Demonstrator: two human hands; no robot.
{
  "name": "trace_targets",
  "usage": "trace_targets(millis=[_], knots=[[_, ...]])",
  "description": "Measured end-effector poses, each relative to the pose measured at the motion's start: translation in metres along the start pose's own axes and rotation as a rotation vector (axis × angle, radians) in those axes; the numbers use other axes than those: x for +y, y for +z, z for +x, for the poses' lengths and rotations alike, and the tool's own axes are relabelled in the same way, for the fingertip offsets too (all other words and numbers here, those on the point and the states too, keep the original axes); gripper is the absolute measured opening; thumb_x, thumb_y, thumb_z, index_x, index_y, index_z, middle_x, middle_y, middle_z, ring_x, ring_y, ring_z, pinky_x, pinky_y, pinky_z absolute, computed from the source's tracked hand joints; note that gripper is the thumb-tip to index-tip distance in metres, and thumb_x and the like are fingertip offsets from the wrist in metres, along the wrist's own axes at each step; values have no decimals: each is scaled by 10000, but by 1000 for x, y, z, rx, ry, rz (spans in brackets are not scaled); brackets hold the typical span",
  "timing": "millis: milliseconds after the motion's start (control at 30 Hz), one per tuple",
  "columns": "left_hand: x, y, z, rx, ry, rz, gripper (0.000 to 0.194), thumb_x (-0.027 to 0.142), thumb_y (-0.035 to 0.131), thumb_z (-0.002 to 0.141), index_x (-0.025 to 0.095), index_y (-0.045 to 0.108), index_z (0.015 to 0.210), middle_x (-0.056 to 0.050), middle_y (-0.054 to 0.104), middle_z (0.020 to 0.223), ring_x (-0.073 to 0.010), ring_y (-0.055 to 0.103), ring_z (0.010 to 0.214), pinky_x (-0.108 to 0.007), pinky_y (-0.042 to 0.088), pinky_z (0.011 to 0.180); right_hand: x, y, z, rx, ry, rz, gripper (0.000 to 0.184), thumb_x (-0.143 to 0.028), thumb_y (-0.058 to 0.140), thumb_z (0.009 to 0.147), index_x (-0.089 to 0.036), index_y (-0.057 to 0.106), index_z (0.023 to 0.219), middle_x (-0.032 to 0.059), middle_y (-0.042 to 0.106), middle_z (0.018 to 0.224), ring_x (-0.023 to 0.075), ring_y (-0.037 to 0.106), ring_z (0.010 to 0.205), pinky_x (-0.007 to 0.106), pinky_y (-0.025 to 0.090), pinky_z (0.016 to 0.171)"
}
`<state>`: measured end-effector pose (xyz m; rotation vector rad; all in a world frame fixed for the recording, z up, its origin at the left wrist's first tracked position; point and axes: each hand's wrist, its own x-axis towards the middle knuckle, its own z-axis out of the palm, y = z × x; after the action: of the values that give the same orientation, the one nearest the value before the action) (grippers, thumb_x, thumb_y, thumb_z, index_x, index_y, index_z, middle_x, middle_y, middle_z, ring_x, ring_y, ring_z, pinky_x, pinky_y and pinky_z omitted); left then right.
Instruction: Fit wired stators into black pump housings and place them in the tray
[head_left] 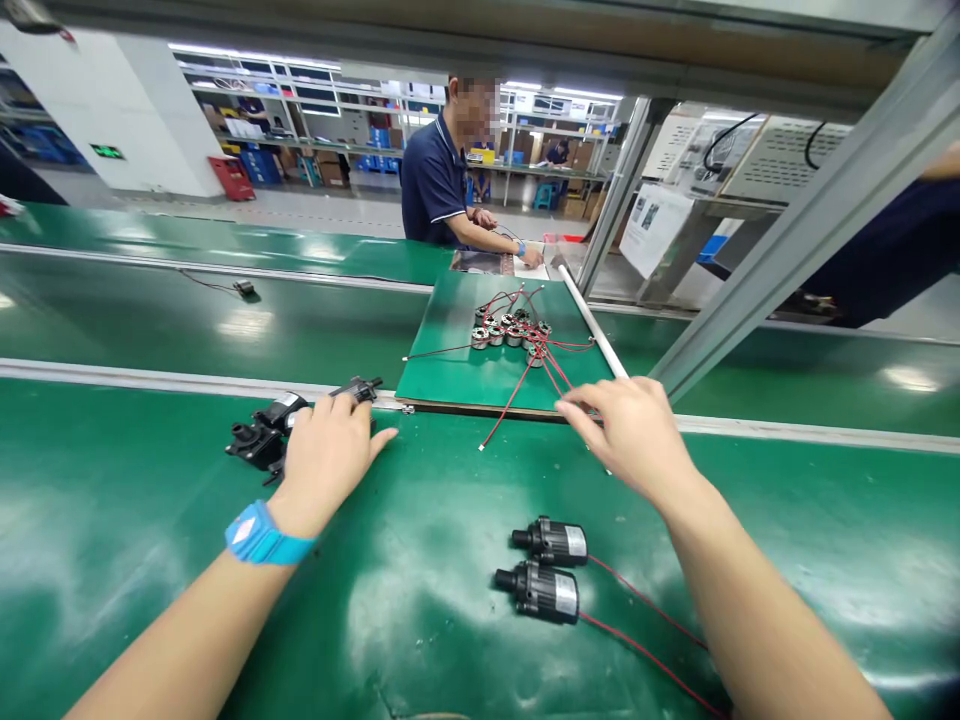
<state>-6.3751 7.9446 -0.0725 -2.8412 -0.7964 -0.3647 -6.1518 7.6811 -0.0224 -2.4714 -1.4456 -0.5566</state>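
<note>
My left hand (330, 445) lies over a cluster of black pumps (259, 440) on the green bench, its thumb stretched out to the side. The pumps partly disappear under the fingers, and I see no firm grip. My right hand (630, 430) hovers at the front right corner of a green board (442, 370), fingers loosely bent. Red wires (510, 400) pass beside and under its fingertips; no hold on them shows. These wires trail from several small round motor stators (514, 332) grouped on the board. Two more black pumps (551, 590) with red leads lie between my forearms.
Across the line a co-worker (435, 180) in a dark shirt handles something near the board's far edge. A white rod (592, 320) lies along the board's right side. A metal post (795, 200) slants down at right. A small dark part (244, 288) with a wire rests on the far-left belt.
</note>
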Motion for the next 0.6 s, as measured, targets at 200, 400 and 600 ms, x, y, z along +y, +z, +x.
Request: trace_targets(millis=[200,400,600], knots=[[-11,34,-33,1,141,70,466,428,527,963,113,619,1293,-222,659,1219,-394,573,1077,-455,489,793,13,48,79,-74,148,-10,283,-401,522,1012,-249,760,1031,75,748,1025,263,616,988,375,344,838],[-22,39,-35,53,36,57,541,376,532,970,47,533,1400,-231,648,1242,-388,584,1025,-471,506,782,-2,87,121,-77,68,-38,322,-365,486,1029,-335,656,1300,62,660,1270,266,527,1138,380,351,897],[-15,35,-49,-82,310,-369,359,354,770,833,251,632,1148,-66,693,1150,-307,587,1081,-441,515,894,-33,106,171,-89,-55,-95,359,-293,451,1034,-360,631,1338,65,614,1317,258,454,1198,386,312,961]])
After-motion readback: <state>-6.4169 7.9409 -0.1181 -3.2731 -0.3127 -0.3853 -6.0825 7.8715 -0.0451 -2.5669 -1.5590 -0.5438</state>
